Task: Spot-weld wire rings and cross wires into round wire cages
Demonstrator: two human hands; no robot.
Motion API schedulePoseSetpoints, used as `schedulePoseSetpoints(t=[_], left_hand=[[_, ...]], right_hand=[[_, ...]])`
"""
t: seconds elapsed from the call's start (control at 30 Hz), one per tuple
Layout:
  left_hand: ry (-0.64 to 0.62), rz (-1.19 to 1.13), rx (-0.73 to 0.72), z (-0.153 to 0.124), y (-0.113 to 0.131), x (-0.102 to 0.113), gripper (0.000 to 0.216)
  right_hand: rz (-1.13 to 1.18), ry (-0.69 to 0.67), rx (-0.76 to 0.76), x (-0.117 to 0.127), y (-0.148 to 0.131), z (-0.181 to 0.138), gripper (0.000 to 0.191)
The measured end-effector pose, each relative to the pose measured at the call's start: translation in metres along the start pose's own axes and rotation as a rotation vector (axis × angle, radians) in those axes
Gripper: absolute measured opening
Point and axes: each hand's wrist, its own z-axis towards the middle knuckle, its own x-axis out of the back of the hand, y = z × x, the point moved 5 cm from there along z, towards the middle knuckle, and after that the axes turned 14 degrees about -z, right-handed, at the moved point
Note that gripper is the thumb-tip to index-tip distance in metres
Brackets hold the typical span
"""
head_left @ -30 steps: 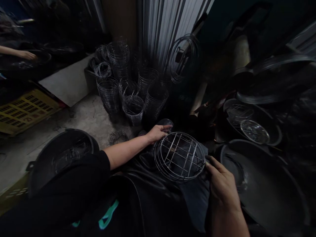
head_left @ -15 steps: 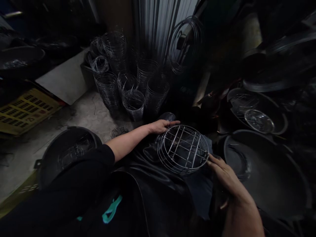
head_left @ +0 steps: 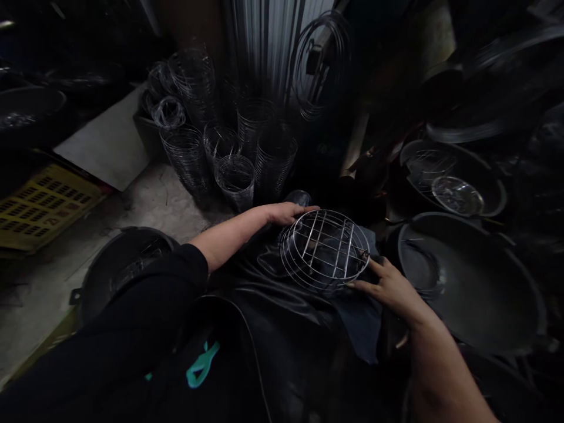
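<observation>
A round wire rack (head_left: 324,249), made of several stacked rings with straight bars across its top, rests tilted on the dark apron over my lap. My left hand (head_left: 285,213) holds its far left rim, index finger stretched along the wire; the other fingertips are partly hidden. On the opposite side, my right hand (head_left: 390,288) grips the rim between thumb and fingers, which are spread along the near right edge. Under the rack lies a dark blue cloth (head_left: 363,329) on the black apron (head_left: 304,352).
Tall stacks of wire rings (head_left: 275,161) stand ahead. A wire coil (head_left: 319,64) hangs behind them. To the right are a large dark pan (head_left: 484,288) and another pan (head_left: 496,191) holding wire pieces. At left sit a dark basin (head_left: 99,282) and a yellow crate (head_left: 53,205).
The right hand's fingers have spread and shifted along the near right rim. The rack appears slightly higher in view, and the camera view has shifted a little. My left hand keeps its place on the rim.
</observation>
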Motion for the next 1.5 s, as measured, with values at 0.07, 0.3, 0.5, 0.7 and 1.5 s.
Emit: schedulePoseSetpoints(t=[0.07, 0.3, 0.5, 0.7, 1.5], left_hand=[[0.047, -0.097, -0.068, -0.005, -0.004, -0.003, 0.082], [-0.018, -0.218, -0.053, -0.026, -0.001, -0.001, 0.086], [-0.045, -0.146, -0.005, -0.045, 0.018, 0.008, 0.12], [0.165, -0.37, 0.218, -0.012, 0.028, 0.014, 0.078], [0.04, 0.547, -0.236, -0.014, 0.119, -0.05, 0.086]], right_hand=[[0.0, 0.032, 0.01, -0.002, 0.0, -0.001, 0.07], [-0.025, 0.083, 0.001, -0.006, -0.001, -0.005, 0.067], [-0.002, 0.079, -0.005, -0.007, -0.005, -0.005, 0.067], [0.059, 0.059, -0.07, 0.001, -0.022, -0.005, 0.076], [0.885, 0.648, -0.032, 0.003, 0.017, 0.002, 0.041]])
